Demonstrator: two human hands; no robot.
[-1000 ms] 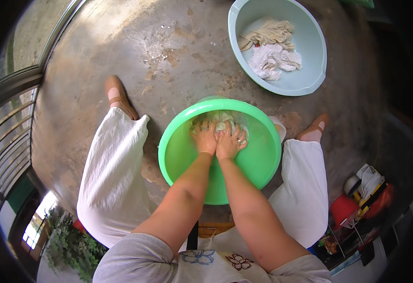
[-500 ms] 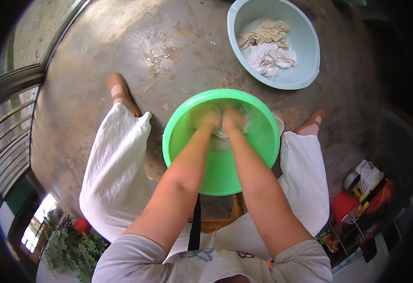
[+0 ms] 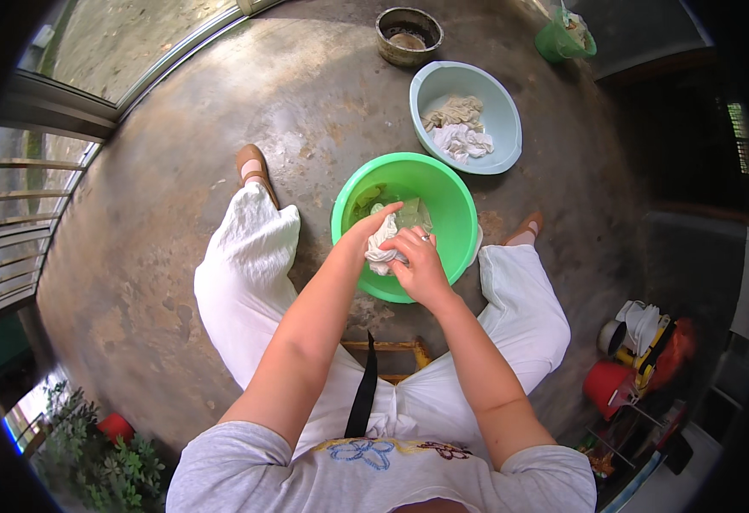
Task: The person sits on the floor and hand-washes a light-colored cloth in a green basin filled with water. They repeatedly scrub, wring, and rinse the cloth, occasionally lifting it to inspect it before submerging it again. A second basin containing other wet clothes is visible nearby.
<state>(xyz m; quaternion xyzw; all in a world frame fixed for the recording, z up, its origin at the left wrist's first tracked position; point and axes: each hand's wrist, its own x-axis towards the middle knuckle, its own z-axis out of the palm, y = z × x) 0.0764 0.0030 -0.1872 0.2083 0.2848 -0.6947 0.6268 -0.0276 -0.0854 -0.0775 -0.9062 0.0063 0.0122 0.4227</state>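
Cloth, one white piece, bunched up and twisted, is between your two hands and touches both. Your left hand holds its left side, with one finger or thumb sticking out straight near the top; the rest of that hand's fingers are hard to see. Your right hand grips the right side, with its fingers curled onto the folds. The cloth is over the green tub, left of its middle; from here you cannot tell if its low end touches the tub.

Your shirt has two flowers on the front: one blue flower and one dark red flower.

There are two tubs. The blue tub sits past the green one, to the right. Two things lie in it, touching: one tan cloth at the back and one white rag nearer to you. One pot is just past the blue tub, and one bucket is at the far right. You wear two brown shoes, one on each side of the green tub.
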